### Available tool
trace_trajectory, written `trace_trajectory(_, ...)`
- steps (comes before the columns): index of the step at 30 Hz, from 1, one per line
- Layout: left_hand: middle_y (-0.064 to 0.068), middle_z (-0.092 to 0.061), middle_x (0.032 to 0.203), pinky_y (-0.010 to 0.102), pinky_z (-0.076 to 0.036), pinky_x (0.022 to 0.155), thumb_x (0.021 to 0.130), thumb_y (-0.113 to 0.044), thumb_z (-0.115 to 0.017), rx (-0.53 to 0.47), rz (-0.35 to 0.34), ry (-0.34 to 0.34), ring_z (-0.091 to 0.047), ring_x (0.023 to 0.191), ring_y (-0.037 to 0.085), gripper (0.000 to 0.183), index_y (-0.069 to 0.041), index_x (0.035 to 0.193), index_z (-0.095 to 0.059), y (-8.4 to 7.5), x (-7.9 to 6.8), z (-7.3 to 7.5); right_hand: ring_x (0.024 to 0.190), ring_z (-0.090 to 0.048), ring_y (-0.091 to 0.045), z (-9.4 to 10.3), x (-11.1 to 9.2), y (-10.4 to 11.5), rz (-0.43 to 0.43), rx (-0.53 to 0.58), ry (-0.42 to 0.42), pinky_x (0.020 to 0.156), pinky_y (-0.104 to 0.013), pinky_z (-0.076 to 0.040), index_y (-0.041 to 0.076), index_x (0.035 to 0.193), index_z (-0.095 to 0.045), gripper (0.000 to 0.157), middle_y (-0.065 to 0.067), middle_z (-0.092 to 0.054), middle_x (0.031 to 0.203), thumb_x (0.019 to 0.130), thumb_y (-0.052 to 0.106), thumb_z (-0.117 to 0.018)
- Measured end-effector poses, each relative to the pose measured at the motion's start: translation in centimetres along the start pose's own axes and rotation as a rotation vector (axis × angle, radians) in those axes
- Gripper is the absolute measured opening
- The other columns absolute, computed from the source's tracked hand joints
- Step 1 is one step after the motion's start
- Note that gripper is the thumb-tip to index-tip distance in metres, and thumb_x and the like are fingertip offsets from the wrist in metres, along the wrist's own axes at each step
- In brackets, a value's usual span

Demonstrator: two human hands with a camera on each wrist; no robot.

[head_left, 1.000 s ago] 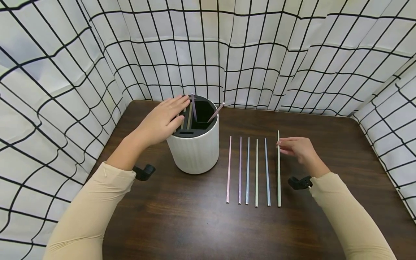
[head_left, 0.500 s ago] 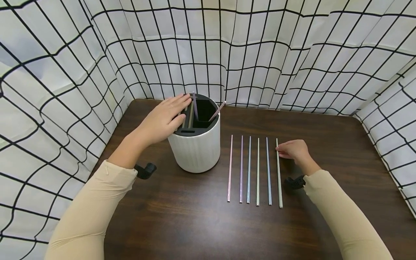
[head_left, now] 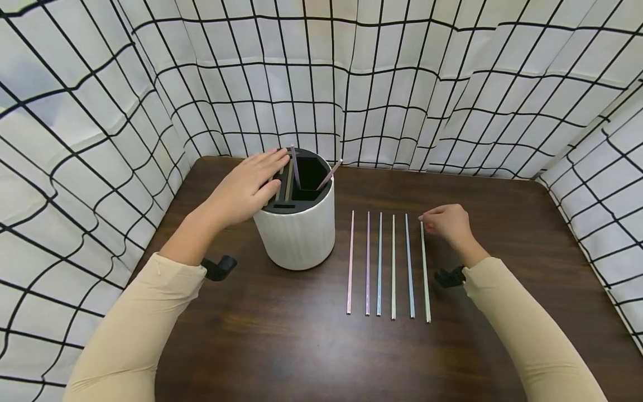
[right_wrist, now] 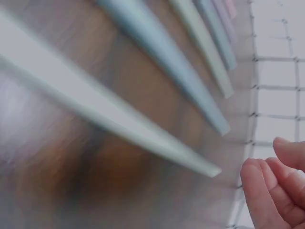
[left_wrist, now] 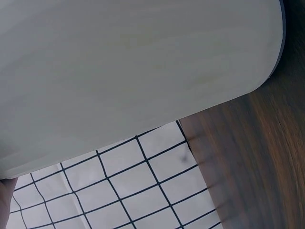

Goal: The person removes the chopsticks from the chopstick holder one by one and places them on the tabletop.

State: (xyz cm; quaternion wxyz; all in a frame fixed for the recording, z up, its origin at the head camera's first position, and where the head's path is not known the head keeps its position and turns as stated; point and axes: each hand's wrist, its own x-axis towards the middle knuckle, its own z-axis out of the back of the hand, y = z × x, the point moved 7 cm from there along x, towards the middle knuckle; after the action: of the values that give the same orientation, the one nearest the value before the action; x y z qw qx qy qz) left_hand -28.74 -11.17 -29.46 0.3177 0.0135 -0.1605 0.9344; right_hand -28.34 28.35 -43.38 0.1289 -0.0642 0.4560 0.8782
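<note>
A white ribbed utensil holder (head_left: pixel 295 243) with a black divided top (head_left: pixel 283 207) stands left of centre; its pale side fills much of the left wrist view. My left hand (head_left: pixel 246 184) rests flat over the top's left part, fingers extended, hiding some slots. To the right, several pastel chopsticks lie side by side: pink (head_left: pixel 350 262), purple (head_left: pixel 368 262), blue (head_left: pixel 379 262), pale green (head_left: pixel 393 265), blue (head_left: pixel 409 265) and pale green (head_left: pixel 425 273). My right hand (head_left: pixel 448 223) hovers by the far tip of the rightmost one, bent fingers and thumb apart (right_wrist: pixel 281 186), holding nothing.
Two more chopsticks, a purple one (head_left: pixel 295 167) and a pink one (head_left: pixel 329 174), lean in the holder's large compartment. White cloth walls with a black grid (head_left: pixel 281 84) enclose the dark wooden table (head_left: pixel 276 340) at the back and sides.
My right hand has brought the rightmost pale green chopstick leftward, laid it beside the blue one and let go at its far tip. My left hand has stayed on the holder.
</note>
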Motion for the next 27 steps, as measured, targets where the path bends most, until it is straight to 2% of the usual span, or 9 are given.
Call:
trace_trajectory(4, 0.01, -0.025, 0.165, 0.049, -0.011, 0.128, 0.106, -0.028, -0.036, -0.005, 0.0, -0.003, -0.017, 0.155, 0.031, 0.056, -0.006, 0.157, -0.029, 0.1, -0.4, -0.1, 0.073, -0.074, -0.007, -0.4, -0.9, 2.7, 0.043, 0.034, 0.004, 0.075, -0.03, -0.063, -0.006, 0.113, -0.072, 0.033, -0.022, -0.075, 0.104, 0.094, 0.021, -0.067)
trace_trajectory(8, 0.01, -0.024, 0.165, 0.049, -0.012, 0.128, 0.107, -0.029, -0.035, -0.005, -0.004, -0.004, -0.017, 0.155, 0.031, 0.055, -0.006, 0.157, -0.029, 0.2, -0.5, -0.2, 0.075, -0.072, 0.001, -1.1, -1.9, 5.2, 0.083, 0.077, 0.037, 0.081, -0.028, -0.062, -0.002, 0.117, -0.071, 0.035, -0.023, -0.071, 0.116, 0.095, 0.025, -0.068)
trace_trajectory(11, 0.01, -0.024, 0.165, 0.049, -0.012, 0.128, 0.107, -0.029, -0.034, -0.004, -0.007, -0.01, -0.018, 0.155, 0.031, 0.055, -0.006, 0.157, -0.029, 0.3, -0.5, -0.2, 0.077, -0.071, 0.003, -1.6, -2.4, 6.7, 0.12, 0.09, 0.043, 0.081, -0.023, -0.061, 0.0, 0.117, -0.071, 0.035, -0.021, -0.071, 0.118, 0.094, 0.027, -0.069)
trace_trajectory(18, 0.01, -0.025, 0.165, 0.049, -0.012, 0.128, 0.106, -0.028, -0.036, -0.015, -0.002, -0.013, -0.018, 0.155, 0.031, 0.055, -0.006, 0.157, -0.029, 0.2, -0.5, -0.2, 0.087, -0.071, 0.002, -2.6, -3.4, 9.3, 0.215, 0.132, 0.035, 0.091, -0.031, -0.06, 0.006, 0.118, -0.072, 0.037, -0.013, -0.072, 0.119, 0.092, 0.032, -0.071)
trace_trajectory(22, 0.01, -0.026, 0.165, 0.048, -0.012, 0.128, 0.106, -0.028, -0.036, -0.012, -0.006, -0.014, -0.018, 0.155, 0.031, 0.055, -0.006, 0.157, -0.029, 0.1, -0.4, -0.1, 0.093, -0.071, -0.002, -2.8, -4.7, 11.5, 0.322, 0.198, -0.013, 0.083, -0.021, -0.058, 0.009, 0.114, -0.075, 0.035, -0.004, -0.075, 0.111, 0.091, 0.035, -0.072)
trace_trajectory(27, 0.01, -0.026, 0.165, 0.048, -0.011, 0.128, 0.106, -0.028, -0.036, -0.005, -0.009, -0.016, -0.017, 0.155, 0.03, 0.055, -0.006, 0.157, -0.029, 0.1, -0.3, 0.1, 0.098, -0.068, 0.001, -3.3, -6.3, 14.3, 0.435, 0.28, -0.045, 0.086, -0.015, -0.055, 0.01, 0.116, -0.075, 0.035, -0.006, -0.075, 0.114, 0.088, 0.03, -0.076)
